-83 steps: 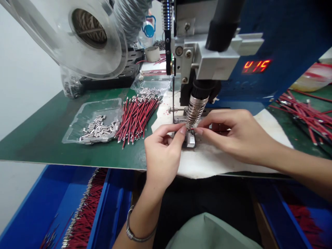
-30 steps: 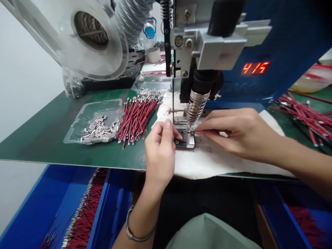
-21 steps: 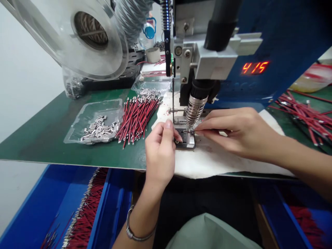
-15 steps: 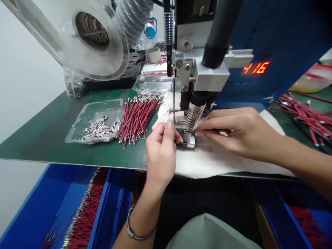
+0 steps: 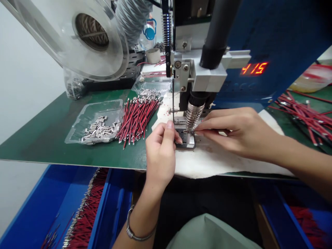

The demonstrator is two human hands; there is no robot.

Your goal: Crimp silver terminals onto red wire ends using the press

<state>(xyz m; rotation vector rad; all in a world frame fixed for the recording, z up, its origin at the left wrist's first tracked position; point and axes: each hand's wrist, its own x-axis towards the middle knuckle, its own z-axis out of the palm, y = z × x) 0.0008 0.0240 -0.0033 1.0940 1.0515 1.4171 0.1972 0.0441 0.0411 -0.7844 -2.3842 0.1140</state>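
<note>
The spring-wrapped tip [image 5: 194, 116] of the soldering machine is down over a small black and metal fixture [image 5: 190, 141]. At the fixture's left edge, my left hand [image 5: 163, 147] is closed, thumb against curled fingers; what it pinches is too small to name. My right hand [image 5: 230, 129] reaches in from the right, its thumb and fingertips pinched beside the tip, and the thing between them is hidden. Red and black wires with metal ends [image 5: 138, 117] lie in a pile left of my left hand. A clear tray [image 5: 77, 133] holds small metal connectors [image 5: 101, 129].
Behind the fixture stands a blue machine [image 5: 249, 45] with a lit red display. A clear reel [image 5: 57, 38] hangs upper left. More wires [image 5: 306, 114] lie at the right. Blue bins [image 5: 33, 204] with wires sit below the green table [image 5: 52, 114]. White paper [image 5: 220, 166] lies under my hands.
The display has gone from 416 to 415. The machine appears slightly further left in view. Both hands keep almost the same pose and place.
</note>
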